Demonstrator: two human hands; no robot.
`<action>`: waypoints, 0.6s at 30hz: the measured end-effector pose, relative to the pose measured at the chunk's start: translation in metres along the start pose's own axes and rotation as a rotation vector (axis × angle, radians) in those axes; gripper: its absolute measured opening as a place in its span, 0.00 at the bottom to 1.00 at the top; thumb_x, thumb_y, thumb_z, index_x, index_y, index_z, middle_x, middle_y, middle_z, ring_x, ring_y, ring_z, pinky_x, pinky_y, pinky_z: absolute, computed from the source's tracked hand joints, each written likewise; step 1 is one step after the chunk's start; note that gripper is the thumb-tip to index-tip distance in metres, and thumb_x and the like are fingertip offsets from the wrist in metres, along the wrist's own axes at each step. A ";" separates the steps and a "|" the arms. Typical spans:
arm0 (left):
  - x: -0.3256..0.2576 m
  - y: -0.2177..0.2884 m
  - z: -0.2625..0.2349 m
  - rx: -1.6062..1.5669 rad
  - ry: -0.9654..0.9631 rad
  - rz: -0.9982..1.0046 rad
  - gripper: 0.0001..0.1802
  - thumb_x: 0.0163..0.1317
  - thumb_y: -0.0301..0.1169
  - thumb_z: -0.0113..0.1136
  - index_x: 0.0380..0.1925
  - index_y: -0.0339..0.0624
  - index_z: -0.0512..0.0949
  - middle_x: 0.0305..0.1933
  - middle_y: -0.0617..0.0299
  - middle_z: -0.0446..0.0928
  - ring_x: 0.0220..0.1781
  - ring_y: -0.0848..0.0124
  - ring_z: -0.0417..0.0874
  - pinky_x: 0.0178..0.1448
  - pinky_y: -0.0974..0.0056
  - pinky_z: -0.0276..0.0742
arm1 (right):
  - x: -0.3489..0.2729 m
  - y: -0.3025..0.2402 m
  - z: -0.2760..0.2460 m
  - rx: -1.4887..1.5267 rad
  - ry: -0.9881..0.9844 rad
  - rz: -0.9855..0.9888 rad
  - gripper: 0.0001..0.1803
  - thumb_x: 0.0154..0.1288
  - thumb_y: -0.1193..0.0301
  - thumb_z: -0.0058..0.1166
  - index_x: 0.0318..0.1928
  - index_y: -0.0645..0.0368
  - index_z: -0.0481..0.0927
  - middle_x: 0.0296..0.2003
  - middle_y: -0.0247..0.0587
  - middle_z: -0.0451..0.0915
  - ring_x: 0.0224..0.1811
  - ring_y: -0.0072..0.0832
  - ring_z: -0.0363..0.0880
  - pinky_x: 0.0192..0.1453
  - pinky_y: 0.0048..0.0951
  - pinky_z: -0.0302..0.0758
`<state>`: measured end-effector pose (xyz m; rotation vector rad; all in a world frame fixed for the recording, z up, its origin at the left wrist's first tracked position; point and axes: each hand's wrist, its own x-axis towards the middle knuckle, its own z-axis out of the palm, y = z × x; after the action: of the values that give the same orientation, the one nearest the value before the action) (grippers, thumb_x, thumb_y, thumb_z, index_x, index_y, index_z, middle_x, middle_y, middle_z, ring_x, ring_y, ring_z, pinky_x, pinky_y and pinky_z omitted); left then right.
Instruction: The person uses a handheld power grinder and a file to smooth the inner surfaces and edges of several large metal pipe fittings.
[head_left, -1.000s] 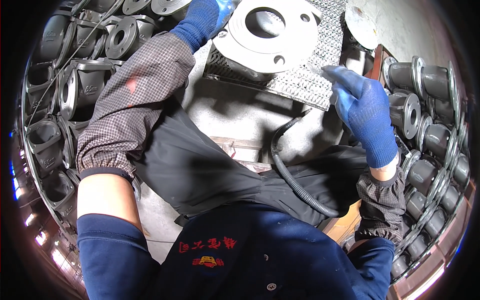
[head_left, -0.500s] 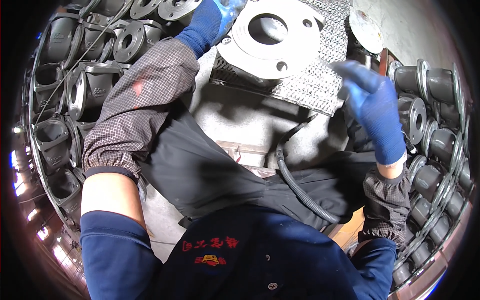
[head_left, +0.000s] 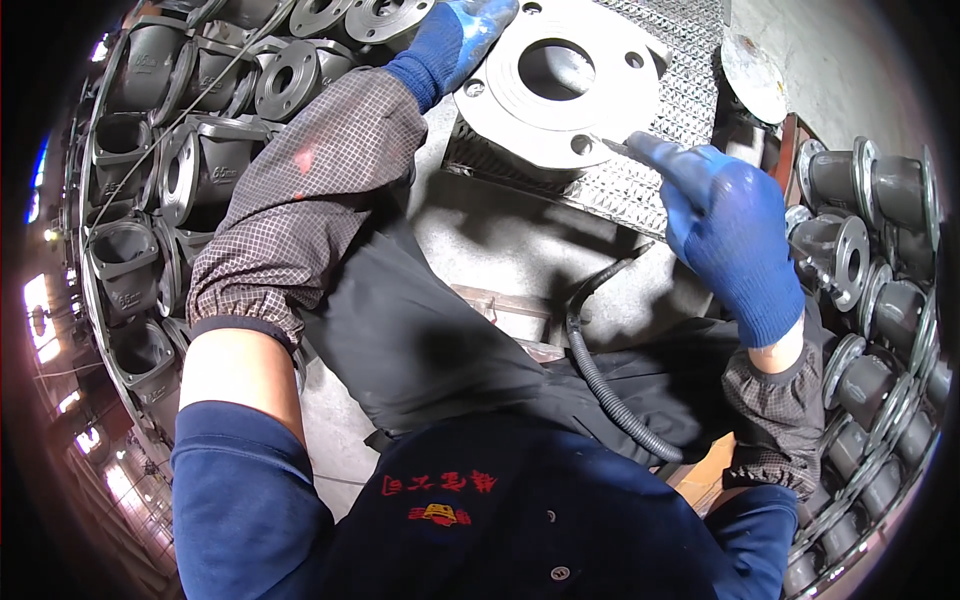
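A pale grey metal valve body with a round flange (head_left: pixel 620 110) and bolt holes lies flange up on a textured metal plate (head_left: pixel 680 60). At its left rim is my left hand (head_left: pixel 465 35) in a blue glove, closed on the flange's edge; its fingertips are partly cut off by the top of the picture. My right hand (head_left: pixel 725 200), also gloved in blue, is closed around a slim dark pointed tool (head_left: pixel 617 148). The tool's tip reaches the flange's edge beside the near bolt hole. Most of the tool is hidden inside the hand.
Dark grey flanged valve bodies (head_left: pixel 225 165) are stacked on the left, and more flanged castings (head_left: pixel 870 385) on the right. A round metal disc (head_left: pixel 753 80) stands beyond the plate. A ribbed grey hose (head_left: pixel 600 385) runs across my lap. Below the plate sits a small box (head_left: pixel 510 312).
My right hand has moved left toward the flange, bringing the tool's tip to the near bolt hole. My left hand stays at the rim. The whole view has shifted slightly.
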<state>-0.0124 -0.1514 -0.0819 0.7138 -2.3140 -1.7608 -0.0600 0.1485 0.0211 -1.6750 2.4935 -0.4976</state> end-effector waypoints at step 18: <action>-0.012 0.029 0.004 0.000 -0.080 0.022 0.30 0.64 0.49 0.53 0.47 0.27 0.75 0.41 0.51 0.81 0.38 0.70 0.83 0.45 0.71 0.80 | 0.044 -0.026 -0.012 -0.251 -0.327 0.086 0.12 0.55 0.75 0.49 0.36 0.52 0.85 0.27 0.48 0.82 0.31 0.37 0.83 0.38 0.38 0.80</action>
<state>-0.0115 -0.1362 -0.0538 0.6273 -2.3628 -1.8118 -0.0570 0.1014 0.0450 -1.5646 2.4446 0.0983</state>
